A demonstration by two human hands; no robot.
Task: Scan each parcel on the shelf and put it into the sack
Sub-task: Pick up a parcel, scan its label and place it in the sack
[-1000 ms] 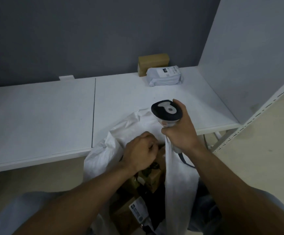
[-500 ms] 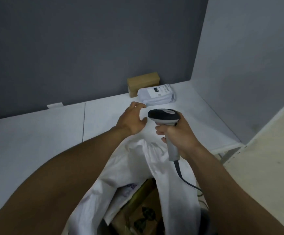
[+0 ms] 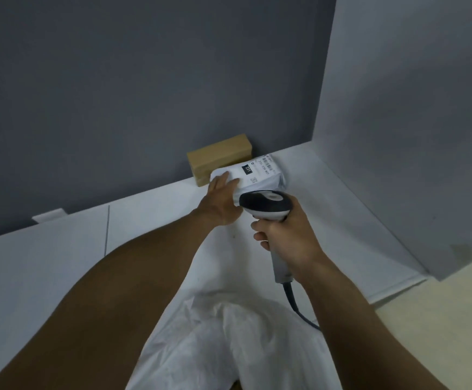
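A white poly-bag parcel (image 3: pixel 260 174) with a printed label lies at the back right of the white shelf (image 3: pixel 60 257). My left hand (image 3: pixel 221 199) reaches over the shelf, its straight fingers resting on the parcel's left end. Behind the parcel a brown cardboard box (image 3: pixel 220 156) stands against the dark wall. My right hand (image 3: pixel 288 237) grips the handle of a black-and-grey barcode scanner (image 3: pixel 265 205), whose head points at the parcel from just in front of it. The white woven sack (image 3: pixel 229 342) lies bunched at the shelf's front edge, between my forearms.
A pale side panel (image 3: pixel 412 136) closes off the shelf on the right. The scanner's cable (image 3: pixel 296 305) trails down past the shelf edge. A small white bracket (image 3: pixel 49 215) sits at the back wall on the left. Beige floor shows at the lower right.
My left hand has left the sack's mouth and reached forward across the shelf onto the white parcel. The scanner in my right hand has moved up toward the parcel.
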